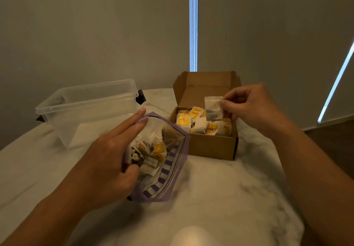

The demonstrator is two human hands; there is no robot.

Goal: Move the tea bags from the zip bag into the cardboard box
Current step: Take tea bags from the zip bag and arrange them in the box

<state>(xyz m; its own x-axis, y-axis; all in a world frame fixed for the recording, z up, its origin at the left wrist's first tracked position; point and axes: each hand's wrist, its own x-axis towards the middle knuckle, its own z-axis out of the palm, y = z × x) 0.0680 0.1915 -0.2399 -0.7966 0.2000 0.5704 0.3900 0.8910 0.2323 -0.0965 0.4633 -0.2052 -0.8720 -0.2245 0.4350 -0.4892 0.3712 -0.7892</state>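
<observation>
A clear zip bag [168,161] with a purple zipper band stands open in the middle of the table, with several tea bags [151,154] inside. My left hand [111,157] holds the bag's left edge, thumb against its side and fingers stretched along the rim. An open cardboard box [210,146] sits just behind and to the right, its lid raised, holding several tea bags with yellow tags [193,120]. My right hand [251,106] pinches one white tea bag [211,109] by its edge above the box's right part.
A clear plastic tub [86,110] with black clips stands at the back left. Everything rests on a white marble table [210,192] whose rounded edge falls away at the right. A wall and blinds rise close behind the box.
</observation>
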